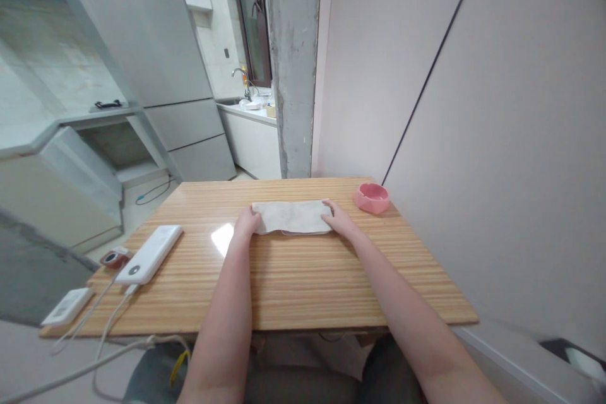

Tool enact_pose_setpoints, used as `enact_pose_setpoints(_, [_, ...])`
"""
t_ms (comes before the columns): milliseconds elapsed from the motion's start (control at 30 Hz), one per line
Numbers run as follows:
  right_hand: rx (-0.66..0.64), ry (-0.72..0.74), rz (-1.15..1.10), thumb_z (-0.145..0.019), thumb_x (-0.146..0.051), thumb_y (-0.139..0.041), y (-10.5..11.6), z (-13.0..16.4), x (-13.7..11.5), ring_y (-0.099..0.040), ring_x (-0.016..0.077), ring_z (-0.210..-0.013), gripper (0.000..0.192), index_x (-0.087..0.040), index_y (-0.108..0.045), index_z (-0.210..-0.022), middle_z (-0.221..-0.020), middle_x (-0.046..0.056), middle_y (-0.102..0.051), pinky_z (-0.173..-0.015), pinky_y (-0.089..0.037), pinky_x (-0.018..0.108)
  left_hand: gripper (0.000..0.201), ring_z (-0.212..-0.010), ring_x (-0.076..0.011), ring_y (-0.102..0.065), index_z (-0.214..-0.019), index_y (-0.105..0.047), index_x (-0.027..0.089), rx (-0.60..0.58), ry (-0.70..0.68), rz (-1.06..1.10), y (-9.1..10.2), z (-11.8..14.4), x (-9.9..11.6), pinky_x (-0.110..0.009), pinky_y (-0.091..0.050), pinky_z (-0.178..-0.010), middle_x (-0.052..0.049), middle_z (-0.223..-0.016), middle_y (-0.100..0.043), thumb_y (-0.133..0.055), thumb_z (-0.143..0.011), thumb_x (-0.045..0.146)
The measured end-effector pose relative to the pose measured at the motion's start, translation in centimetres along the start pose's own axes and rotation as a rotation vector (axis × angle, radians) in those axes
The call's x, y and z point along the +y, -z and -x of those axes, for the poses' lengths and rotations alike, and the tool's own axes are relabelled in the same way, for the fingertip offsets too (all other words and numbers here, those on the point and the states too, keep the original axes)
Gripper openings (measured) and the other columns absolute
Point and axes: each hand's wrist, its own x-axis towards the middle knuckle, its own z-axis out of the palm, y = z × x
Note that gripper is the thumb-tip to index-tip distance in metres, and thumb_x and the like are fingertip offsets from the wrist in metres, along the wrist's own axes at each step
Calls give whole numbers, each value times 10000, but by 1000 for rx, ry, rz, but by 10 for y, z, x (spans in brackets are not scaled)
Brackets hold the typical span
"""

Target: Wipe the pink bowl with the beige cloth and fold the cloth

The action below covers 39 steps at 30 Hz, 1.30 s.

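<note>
We are gripping a pale-grey, oblong, seemingly folded cloth [293, 217], left hand [247, 221] and right hand [339, 219] clamping opposite ends. A brown-striped, wood-grain table [312, 290] is showing underneath.

Left hand [247, 222] and right hand [338, 219] hold opposite ends of cloth [293, 217], laid crosswise over table [312, 284]. Pink ashtray [372, 200] near far right corner. Power bank [152, 252] at left, cable [130, 291] attached.

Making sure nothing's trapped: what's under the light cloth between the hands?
Held by the left hand and right hand, the light cloth shows a lower layer at its near edge, with striped tabletop around it. Anything else beneath is covered and cannot be seen.
</note>
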Motion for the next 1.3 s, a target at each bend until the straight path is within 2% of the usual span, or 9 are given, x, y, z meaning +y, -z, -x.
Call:
enact_pose_setpoints(133, [102,-104,-99,-829,-175,-502,1,-4,-1,-601,172,-1083,452,-147,-436,-1276,-1196,118,-619,-907,-474,305,296,-1008,-246,-647,-1080,-600,138,-22,-4,-36,-2,2,6,-317,-485,-835,-147,-1094,-686,-457,-850,259])
enact_pose_setpoints(267, [50,-130,89,-773,-171,-590,6,0,-1,-612,187,-961,471,-140,-466,-1226,-1110,117,-637,-802,-467,277,246,-932,-232,-663,-946,-657,137,-97,-23,-71,-1,6,12,-280,-485,-775,-127,-1005,-717,-482,-841,274])
enact_pose_setpoints(500, [8,-110,374,-712,-186,-642,13,8,-8,-535,149,-726,183,-160,-562,-874,-766,8,-599,-638,-358,229,244,-927,-291,-656,-872,-683,132,-73,-16,-147,6,14,11,-318,-468,-752,-166,-959,-713,-535,-789,306])
enact_pose_setpoints(767, [-53,-126,433,-733,-134,-569,16,10,-13,-498,136,-652,176,-147,-609,-904,-723,16,-590,-578,-308,228,197,-887,-260,-665,-919,-613,118,-72,39,-56,3,10,10,-293,-475,-723,-170,-948,-698,-551,-739,168])
enact_pose_setpoints(867, [-61,-67,407,-723,-126,-573,8,11,-13,-507,135,-675,185,-148,-638,-895,-735,18,-592,-588,-325,225,300,-911,-222,-639,-1048,-541,131,99,-27,27,7,15,19,-297,-473,-775,-132,-1002,-667,-532,-749,145])
enact_pose_setpoints(933, [-96,8,310,-722,-134,-587,-2,14,-16,-506,121,-664,204,-152,-649,-915,-723,2,-584,-594,-344,215,302,-892,-191,-617,-1063,-511,165,291,-180,161,6,24,31,-299,-470,-798,-91,-1003,-640,-524,-762,149])
enact_pose_setpoints(1000, [-184,43,162,-739,-156,-592,-13,17,-22,-507,104,-619,229,-156,-649,-961,-689,-19,-573,-580,-363,206,262,-828,-162,-597,-1031,-513,192,374,-376,296,-1,36,45,-291,-472,-788,-54,-962,-624,-520,-772,151])
enact_pose_setpoints(1167, [-399,-59,-157,-794,-140,-515,-26,22,-32,-497,81,-476,176,-143,-626,-931,-546,-54,-529,-475,-366,181,306,-849,-162,-580,-973,-560,210,-45,-730,222,-44,65,69,-289,-476,-797,-37,-953,-621,-536,-701,73])
enact_pose_setpoints(1300, [-393,-96,-225,-821,-129,-475,-25,18,-28,-510,75,-443,125,-157,-580,-760,-479,-59,-514,-427,-351,152,246,-952,-185,-567,-946,-591,199,-287,-769,84,-64,72,71,-307,-468,-858,-64,-1023,-603,-535,-727,101])
